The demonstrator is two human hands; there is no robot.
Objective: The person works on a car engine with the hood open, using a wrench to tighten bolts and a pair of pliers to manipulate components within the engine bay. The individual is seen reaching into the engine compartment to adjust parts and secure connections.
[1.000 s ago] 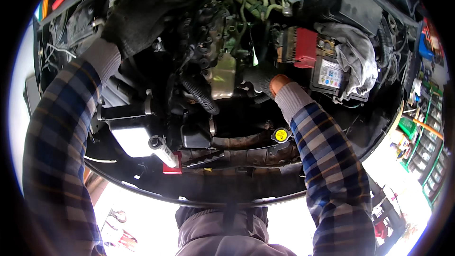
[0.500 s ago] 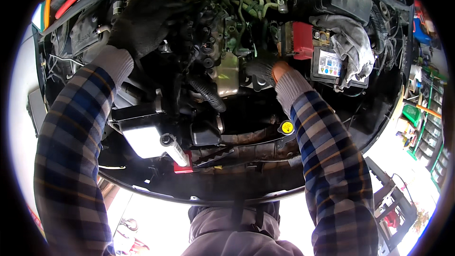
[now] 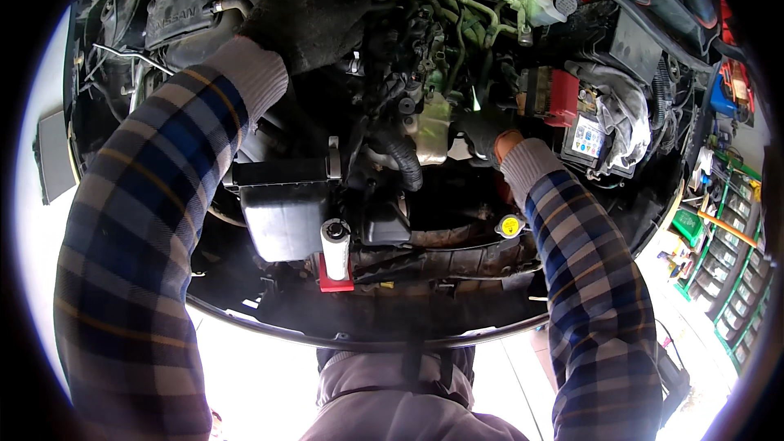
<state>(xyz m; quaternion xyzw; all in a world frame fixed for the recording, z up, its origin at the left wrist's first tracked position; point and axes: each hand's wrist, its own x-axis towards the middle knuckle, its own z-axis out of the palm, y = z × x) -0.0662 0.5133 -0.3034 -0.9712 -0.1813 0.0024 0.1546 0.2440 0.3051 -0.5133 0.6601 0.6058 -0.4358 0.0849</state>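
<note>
My left hand (image 3: 306, 18), in a dark work glove, reaches over the back left of an engine bay. Its fingers point right toward the dark engine (image 3: 408, 90) and blend into the black parts there. Further right and lower, my gloved right hand (image 3: 483, 132) is down beside a pale translucent reservoir (image 3: 432, 132), its wrist bare above the glove. Engine parts and shadow hide the right fingertips, and whatever they touch. A ribbed black hose (image 3: 406, 165) curves just left of the reservoir. Greenish metal pipes (image 3: 465, 12) run behind the right hand.
A battery (image 3: 584, 137) with a red terminal cover (image 3: 561, 98) and grey rag (image 3: 625, 110) sits right of my right hand. A white stick lamp with a red base (image 3: 336, 250) stands near the front edge, by a black box (image 3: 286, 216). A yellow-topped cap (image 3: 510, 226) lies near my right forearm.
The whole view has shifted, so the engine bay now appears further right. My left hand appears higher and further right in the picture; the right hand stays beside the reservoir.
</note>
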